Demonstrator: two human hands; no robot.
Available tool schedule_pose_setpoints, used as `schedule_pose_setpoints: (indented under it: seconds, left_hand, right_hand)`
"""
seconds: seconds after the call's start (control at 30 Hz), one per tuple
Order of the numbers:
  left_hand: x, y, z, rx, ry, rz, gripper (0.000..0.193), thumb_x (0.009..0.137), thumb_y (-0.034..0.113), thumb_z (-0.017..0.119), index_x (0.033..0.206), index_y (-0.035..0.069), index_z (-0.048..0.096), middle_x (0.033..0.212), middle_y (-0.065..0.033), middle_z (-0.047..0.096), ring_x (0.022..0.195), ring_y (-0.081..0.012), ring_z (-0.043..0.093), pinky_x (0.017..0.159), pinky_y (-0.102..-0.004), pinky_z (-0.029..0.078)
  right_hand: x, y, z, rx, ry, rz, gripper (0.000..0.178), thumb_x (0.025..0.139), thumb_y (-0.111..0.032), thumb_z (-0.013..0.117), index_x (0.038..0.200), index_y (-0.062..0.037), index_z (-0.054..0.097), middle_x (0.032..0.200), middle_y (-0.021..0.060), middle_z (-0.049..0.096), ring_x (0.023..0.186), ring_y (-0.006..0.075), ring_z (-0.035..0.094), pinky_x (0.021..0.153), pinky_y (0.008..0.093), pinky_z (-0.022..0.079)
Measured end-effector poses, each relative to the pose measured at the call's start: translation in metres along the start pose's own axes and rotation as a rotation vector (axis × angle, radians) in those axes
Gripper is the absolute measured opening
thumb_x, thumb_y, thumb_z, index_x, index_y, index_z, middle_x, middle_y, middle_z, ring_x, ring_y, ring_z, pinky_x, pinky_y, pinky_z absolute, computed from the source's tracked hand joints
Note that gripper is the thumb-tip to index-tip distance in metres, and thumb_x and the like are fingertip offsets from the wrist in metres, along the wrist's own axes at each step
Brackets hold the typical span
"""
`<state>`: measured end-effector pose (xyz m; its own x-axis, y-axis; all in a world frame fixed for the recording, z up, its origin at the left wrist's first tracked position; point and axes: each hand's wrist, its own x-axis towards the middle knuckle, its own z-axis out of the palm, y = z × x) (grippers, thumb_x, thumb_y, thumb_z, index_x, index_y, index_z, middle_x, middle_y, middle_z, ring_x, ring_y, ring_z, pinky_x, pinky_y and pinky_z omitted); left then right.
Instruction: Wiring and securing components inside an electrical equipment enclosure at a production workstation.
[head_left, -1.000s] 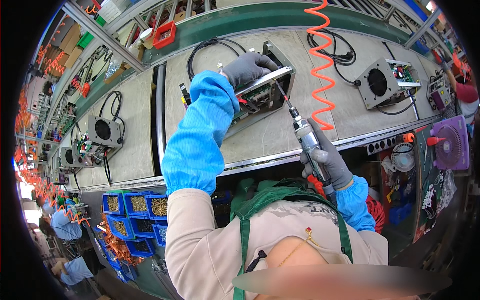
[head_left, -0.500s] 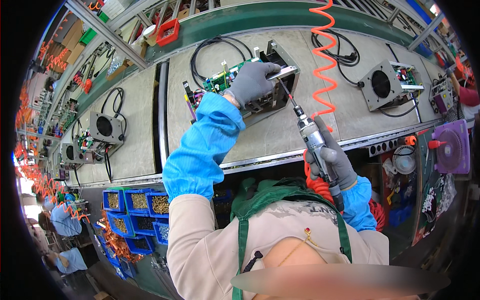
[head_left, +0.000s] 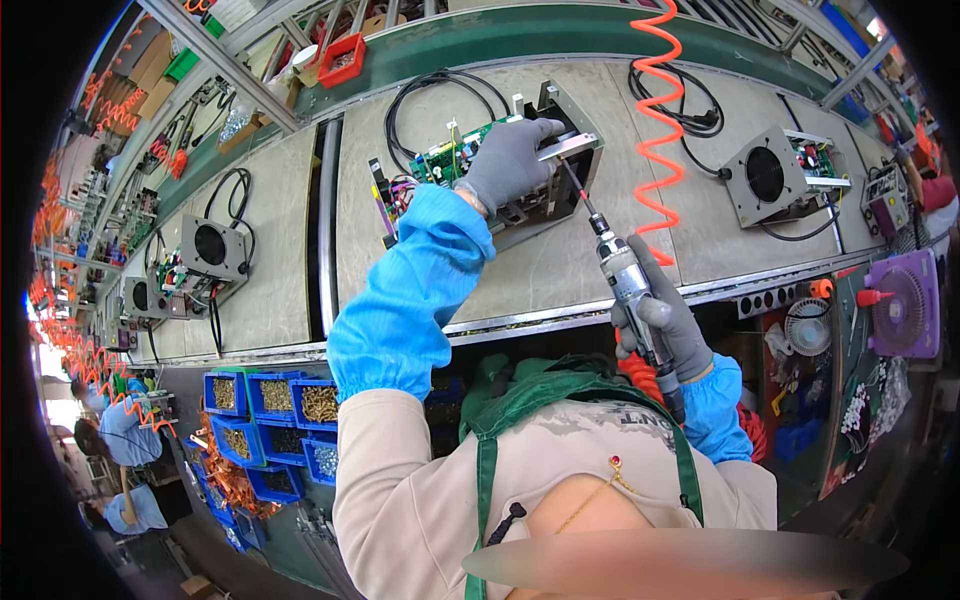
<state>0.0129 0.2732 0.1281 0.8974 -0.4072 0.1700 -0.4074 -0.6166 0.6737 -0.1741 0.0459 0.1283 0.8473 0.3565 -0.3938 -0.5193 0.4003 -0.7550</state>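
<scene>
In the head view, the left hand (head_left: 508, 165) pinches a bar (head_left: 570, 146) on the box (head_left: 572, 112) on the bench (head_left: 480, 285), the right hand (head_left: 672, 325) wraps round the driver (head_left: 627, 280), tip at the bar, and the green board (head_left: 445, 160) is in, but the bar looks unfinished.

Centre: person's gloved left grip (head_left: 508, 165) rests on an open metal chassis (head_left: 545, 203) with green circuit boards (head_left: 440, 160) on the counter (head_left: 420, 290) | right of centre: gloved right grip (head_left: 676, 325) wraps a powered screwdriver (head_left: 622, 272), bit (head_left: 580, 189) at the chassis's metal strip (head_left: 567, 147) | upper right: coiled orange hose (head_left: 655, 187), fan unit (head_left: 765, 172) | lower left: blue bins (head_left: 272, 418) of small parts (head_left: 276, 395)
</scene>
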Motion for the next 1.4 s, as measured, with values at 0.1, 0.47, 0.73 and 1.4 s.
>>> schedule_pose_setpoints:
  seconds: [0.1,0.47,0.73,1.4]
  left_hand:
    - [-0.001,-0.002,0.004,0.09,0.077,0.039,0.037,0.072,0.015,0.065,0.108,0.013,0.07,0.096,-0.0141,0.07,0.087,-0.0294,0.068,0.079,-0.0341,0.053]
    - [0.025,-0.018,-0.019,-0.208,-0.237,-0.152,0.035,0.09,0.027,0.056,0.111,0.003,0.068,0.101,-0.0113,0.069,0.09,-0.017,0.062,0.083,-0.0303,0.047]
    - [0.041,-0.003,-0.022,-0.022,-0.312,-0.229,0.047,0.097,0.043,0.043,0.109,0.005,0.068,0.1,-0.0148,0.068,0.085,-0.0226,0.061,0.08,-0.0348,0.047]
    - [-0.181,-0.099,0.157,-0.143,0.353,-0.238,0.032,0.078,0.017,0.07,0.107,0.003,0.065,0.105,-0.0136,0.059,0.085,-0.0277,0.062,0.078,-0.0363,0.052]
  right_hand:
    - [0.001,0.001,0.002,-0.031,0.005,-0.043,0.094,0.071,-0.023,0.067,0.151,-0.0208,0.019,0.092,0.0132,0.055,0.064,0.0161,0.06,0.061,0.034,0.059]
    - [0.001,-0.001,-0.003,-0.057,-0.02,-0.008,0.096,0.071,-0.024,0.068,0.152,-0.0196,0.017,0.094,0.0135,0.054,0.071,0.0169,0.061,0.063,0.0348,0.06]
    - [0.002,0.002,-0.004,-0.058,-0.003,-0.031,0.1,0.07,-0.026,0.07,0.152,-0.0188,0.014,0.108,0.0128,0.052,0.076,0.0156,0.059,0.063,0.0339,0.06]
    - [0.005,0.002,-0.001,-0.178,0.067,-0.028,0.099,0.068,-0.028,0.069,0.152,-0.0182,0.018,0.096,0.0135,0.055,0.071,0.0161,0.059,0.061,0.0312,0.059]
